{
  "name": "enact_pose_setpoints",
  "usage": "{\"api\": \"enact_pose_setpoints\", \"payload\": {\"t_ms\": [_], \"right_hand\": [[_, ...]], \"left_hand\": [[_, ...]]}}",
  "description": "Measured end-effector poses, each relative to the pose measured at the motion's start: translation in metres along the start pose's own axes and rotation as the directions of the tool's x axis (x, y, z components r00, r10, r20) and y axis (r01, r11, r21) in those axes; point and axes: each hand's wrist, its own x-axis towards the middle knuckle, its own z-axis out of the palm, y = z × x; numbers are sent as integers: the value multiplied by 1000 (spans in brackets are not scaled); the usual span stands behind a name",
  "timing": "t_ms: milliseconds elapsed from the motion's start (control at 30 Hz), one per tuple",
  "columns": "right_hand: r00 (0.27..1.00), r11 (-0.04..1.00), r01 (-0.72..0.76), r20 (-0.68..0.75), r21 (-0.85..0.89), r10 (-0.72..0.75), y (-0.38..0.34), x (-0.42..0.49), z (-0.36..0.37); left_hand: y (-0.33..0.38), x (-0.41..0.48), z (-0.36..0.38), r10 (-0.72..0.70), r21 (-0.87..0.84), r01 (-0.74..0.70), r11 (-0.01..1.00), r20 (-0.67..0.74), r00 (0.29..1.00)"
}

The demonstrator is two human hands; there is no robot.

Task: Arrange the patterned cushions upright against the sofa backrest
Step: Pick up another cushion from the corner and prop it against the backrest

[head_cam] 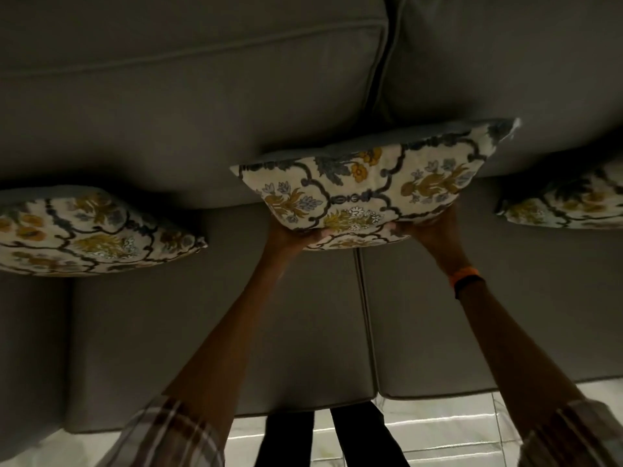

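Grey sofa (168,129), hand-held middle cushion (364,183).

Bare grey seat (209,318) lies open between the middle cushion (367,187) and the left cushion (84,230), a wide gap where a hand could pass to the backrest (188,106). Right of the middle cushion, a narrower strip of seat separates it from the right cushion (569,203) at the frame's edge. Both forearms cross the seat just below the middle cushion, the left hand (296,235) and right hand (428,227) pressed under its lower edge, blocking that approach.
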Motion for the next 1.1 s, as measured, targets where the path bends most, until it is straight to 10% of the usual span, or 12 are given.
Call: {"api": "enact_pose_setpoints", "payload": {"t_ms": [333,467,600,900,1100], "right_hand": [[996,999,-51,-74,11,52,5,-18,7],[971,968,-238,-52,-77,234,27,-47,-4],[927,922,-375,-24,-94,375,58,-70,-43],[840,868,-495,-230,45,491,144,-40,-250],[759,914,-336,-509,227,405,174,24,-427]], "left_hand": [[-22,10,1,-14,78,24,997,-135,991],[-26,-15,22,-352,147,401,904,-274,895],[-44,-40,73,-504,360,501,787,-93,858],[-60,12,287,-345,660,156,735,166,924],[-25,83,453,-81,417,-19,909,221,972]]}}
